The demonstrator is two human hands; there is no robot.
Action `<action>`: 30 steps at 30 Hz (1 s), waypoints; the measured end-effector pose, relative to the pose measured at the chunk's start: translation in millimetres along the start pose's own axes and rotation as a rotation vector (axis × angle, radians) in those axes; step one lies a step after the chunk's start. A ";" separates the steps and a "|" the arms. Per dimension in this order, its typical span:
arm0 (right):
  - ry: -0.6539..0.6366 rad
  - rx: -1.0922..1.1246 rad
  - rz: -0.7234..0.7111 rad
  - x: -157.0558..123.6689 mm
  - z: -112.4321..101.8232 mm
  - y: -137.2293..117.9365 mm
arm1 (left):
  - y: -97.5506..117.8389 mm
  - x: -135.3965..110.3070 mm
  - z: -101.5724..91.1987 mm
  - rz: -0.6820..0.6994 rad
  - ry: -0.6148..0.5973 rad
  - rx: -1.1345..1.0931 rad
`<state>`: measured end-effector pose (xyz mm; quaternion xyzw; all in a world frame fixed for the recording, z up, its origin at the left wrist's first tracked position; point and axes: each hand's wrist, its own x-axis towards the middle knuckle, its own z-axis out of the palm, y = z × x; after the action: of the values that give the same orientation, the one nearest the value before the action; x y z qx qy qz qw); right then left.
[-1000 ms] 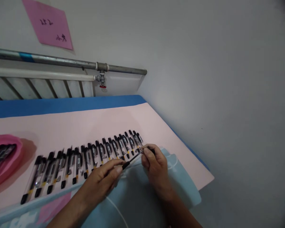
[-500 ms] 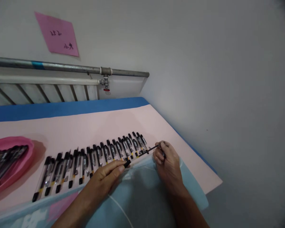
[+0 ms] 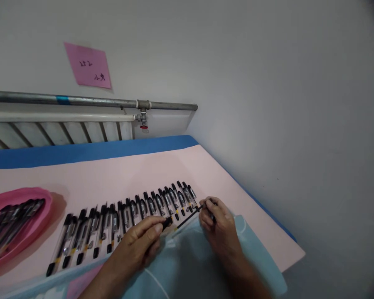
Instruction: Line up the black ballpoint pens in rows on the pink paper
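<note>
My left hand (image 3: pixel 141 243) is closed around a black pen part (image 3: pixel 167 223). Its black end sticks out past the thumb and forefinger, the rest hidden in the fingers. Pinched in my right hand (image 3: pixel 220 222) is a thin dark pen refill (image 3: pixel 188 219), slanting down to the left with a yellowish end close to the black part. I cannot tell whether the two touch. Some black also shows by the right fingers, its kind unclear. Behind both hands runs a slanting row of clear pens (image 3: pixel 101 232) with black ends and yellow bands, small pieces lying among them.
A pink tray (image 3: pixel 45 209) with more black-and-clear pens stands at the left. Pale pink sheeting (image 3: pixel 90 176) covers the blue-edged table (image 3: pixel 137 145). Light blue cloth (image 3: pixel 187 265) lies under my forearms. A radiator, a pipe (image 3: pixel 106 101) and walls bound the far and right sides.
The whole view has shifted, so things sit lower in the picture. The refill's yellowish end has come nearer to the black part in my left hand. Both hands keep their hold.
</note>
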<state>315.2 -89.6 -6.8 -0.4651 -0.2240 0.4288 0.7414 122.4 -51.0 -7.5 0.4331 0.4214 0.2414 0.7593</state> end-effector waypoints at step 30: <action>-0.178 -0.038 0.186 -4.7 18.9 2.2 | 17.4 -7.5 -0.4 -0.082 -0.107 -0.354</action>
<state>298.0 -83.7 0.4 -0.4580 -0.2530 0.5307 0.6668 118.1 -47.4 10.6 0.2874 0.3489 0.2574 0.8541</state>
